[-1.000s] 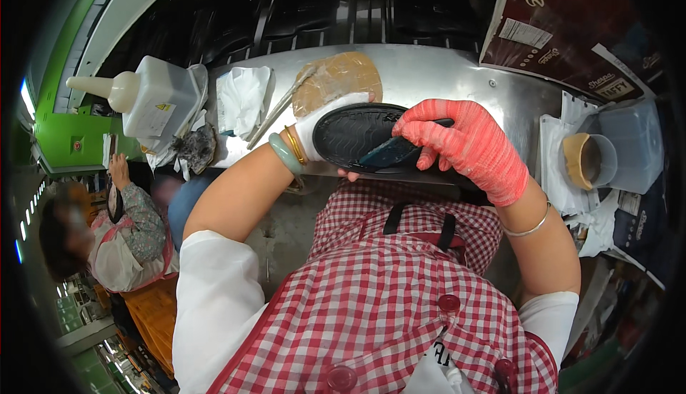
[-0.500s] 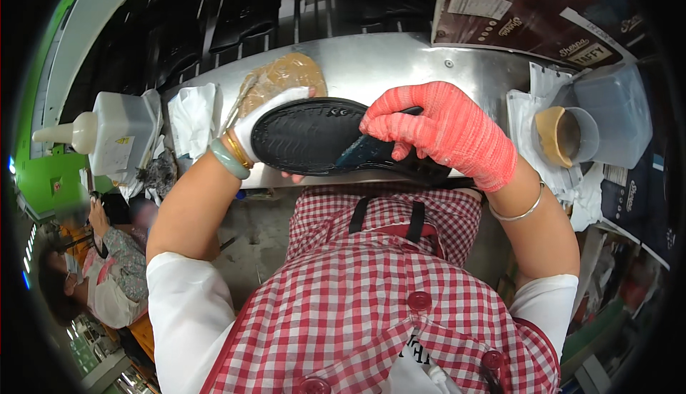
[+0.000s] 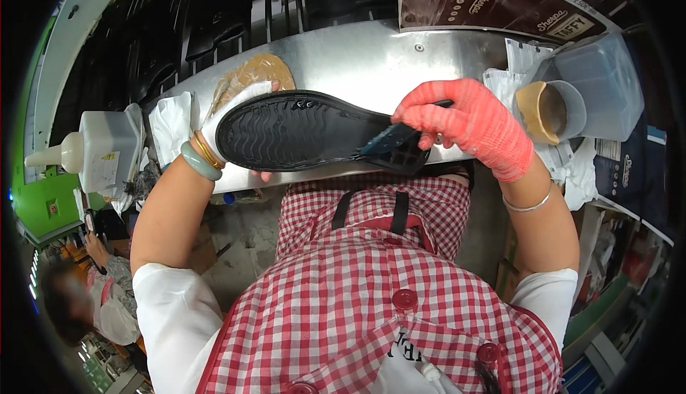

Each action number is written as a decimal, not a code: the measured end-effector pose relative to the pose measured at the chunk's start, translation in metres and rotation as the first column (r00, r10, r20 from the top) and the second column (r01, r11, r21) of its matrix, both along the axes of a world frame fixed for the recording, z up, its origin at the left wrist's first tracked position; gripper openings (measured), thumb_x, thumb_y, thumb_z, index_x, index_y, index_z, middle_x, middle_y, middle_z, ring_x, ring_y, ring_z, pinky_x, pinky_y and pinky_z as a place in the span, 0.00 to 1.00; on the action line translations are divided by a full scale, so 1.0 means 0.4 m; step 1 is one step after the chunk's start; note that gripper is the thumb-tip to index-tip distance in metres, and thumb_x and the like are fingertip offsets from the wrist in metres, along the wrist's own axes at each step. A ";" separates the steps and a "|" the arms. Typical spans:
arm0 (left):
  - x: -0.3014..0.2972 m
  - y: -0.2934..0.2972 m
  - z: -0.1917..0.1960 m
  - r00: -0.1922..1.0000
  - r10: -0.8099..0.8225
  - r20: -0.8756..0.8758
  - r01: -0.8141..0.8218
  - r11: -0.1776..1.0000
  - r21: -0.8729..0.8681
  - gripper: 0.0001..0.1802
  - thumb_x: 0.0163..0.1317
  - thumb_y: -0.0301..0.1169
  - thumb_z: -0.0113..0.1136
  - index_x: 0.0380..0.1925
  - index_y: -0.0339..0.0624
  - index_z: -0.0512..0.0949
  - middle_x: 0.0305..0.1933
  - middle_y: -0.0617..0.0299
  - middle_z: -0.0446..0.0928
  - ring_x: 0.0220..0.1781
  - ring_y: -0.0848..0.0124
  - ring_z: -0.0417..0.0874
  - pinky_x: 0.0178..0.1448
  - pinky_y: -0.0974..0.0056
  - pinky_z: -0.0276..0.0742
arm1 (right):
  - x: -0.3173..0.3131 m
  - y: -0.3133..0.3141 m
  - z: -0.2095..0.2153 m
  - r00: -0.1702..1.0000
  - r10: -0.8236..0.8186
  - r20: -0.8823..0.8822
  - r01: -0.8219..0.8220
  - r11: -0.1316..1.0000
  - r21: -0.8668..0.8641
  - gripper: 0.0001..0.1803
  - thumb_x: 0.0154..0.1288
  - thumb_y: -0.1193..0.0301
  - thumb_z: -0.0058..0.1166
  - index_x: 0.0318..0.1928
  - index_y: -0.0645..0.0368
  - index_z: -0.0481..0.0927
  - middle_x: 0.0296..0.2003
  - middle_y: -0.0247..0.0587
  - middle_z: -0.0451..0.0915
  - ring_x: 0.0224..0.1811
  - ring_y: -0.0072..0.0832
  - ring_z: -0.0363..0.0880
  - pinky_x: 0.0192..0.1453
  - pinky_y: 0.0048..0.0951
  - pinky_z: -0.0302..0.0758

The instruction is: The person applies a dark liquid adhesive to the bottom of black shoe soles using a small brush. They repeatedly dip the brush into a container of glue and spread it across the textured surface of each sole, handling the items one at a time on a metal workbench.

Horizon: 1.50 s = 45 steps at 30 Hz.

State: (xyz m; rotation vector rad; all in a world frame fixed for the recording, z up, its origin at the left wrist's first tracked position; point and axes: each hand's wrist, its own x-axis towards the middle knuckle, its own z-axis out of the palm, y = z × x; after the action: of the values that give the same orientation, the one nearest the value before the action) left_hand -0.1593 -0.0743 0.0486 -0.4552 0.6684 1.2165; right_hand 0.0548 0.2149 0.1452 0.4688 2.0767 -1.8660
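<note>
A black shoe sole (image 3: 293, 133) lies across my hands, its inside with wavy ridges facing up. My left hand (image 3: 236, 108), partly covered in white with bare fingertips, grips its toe end from beneath and along the edges. My right hand (image 3: 464, 126), in a coral knit glove, pinches a brush with dark teal bristles (image 3: 389, 139) and a black handle end. The bristles rest on the sole close to the heel, where a grid of hollows shows. Part of the heel is hidden behind the brush and glove.
A tan, tape-wrapped pad (image 3: 261, 72) lies on the metal bench (image 3: 357, 58). White paper (image 3: 171, 122) and a nozzle bottle (image 3: 107, 151) stand left. Rightward are a clear cup (image 3: 572, 112) with a tan rim piece, a plastic tub (image 3: 607, 80) and cartons (image 3: 493, 1). Someone sits at lower left.
The brush has gone from the sole's middle toward its heel, uncovering more of the ridged inside. The sole and my left hand have shifted left in view, and the whole view has moved slightly.
</note>
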 end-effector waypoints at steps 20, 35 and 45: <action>0.137 -0.026 -0.006 0.988 0.021 -0.155 0.026 0.956 0.292 0.41 0.65 0.61 0.36 0.51 0.27 0.71 0.27 0.34 0.77 0.19 0.43 0.79 0.16 0.52 0.77 | -0.003 -0.214 -0.115 0.537 0.342 -0.771 -0.160 0.939 0.305 0.15 0.53 0.73 0.63 0.44 0.58 0.82 0.46 0.46 0.82 0.46 0.38 0.82 0.51 0.32 0.79; 0.262 -0.040 0.067 0.952 0.302 -0.036 -0.243 0.828 0.506 0.40 0.63 0.56 0.49 0.65 0.36 0.59 0.57 0.35 0.70 0.41 0.37 0.81 0.31 0.40 0.83 | 0.157 -0.170 0.075 0.729 -0.434 -0.529 0.297 0.898 -0.326 0.09 0.63 0.77 0.56 0.43 0.65 0.81 0.40 0.44 0.83 0.35 0.23 0.83 0.33 0.17 0.77; 0.319 -0.098 0.386 0.596 0.741 -0.309 -0.191 0.505 0.842 0.45 0.58 0.55 0.58 0.67 0.38 0.56 0.63 0.39 0.65 0.51 0.44 0.78 0.44 0.41 0.82 | 0.234 -0.086 0.041 0.063 -0.906 -0.418 0.582 0.374 -0.722 0.21 0.65 0.62 0.59 0.53 0.60 0.73 0.35 0.30 0.74 0.27 0.13 0.69 0.31 0.10 0.67</action>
State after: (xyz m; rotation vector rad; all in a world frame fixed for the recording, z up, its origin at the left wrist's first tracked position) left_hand -0.0317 -0.1137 0.2029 0.5908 0.5363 2.1505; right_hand 0.1485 0.1806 0.1615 0.9194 1.8398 -3.7024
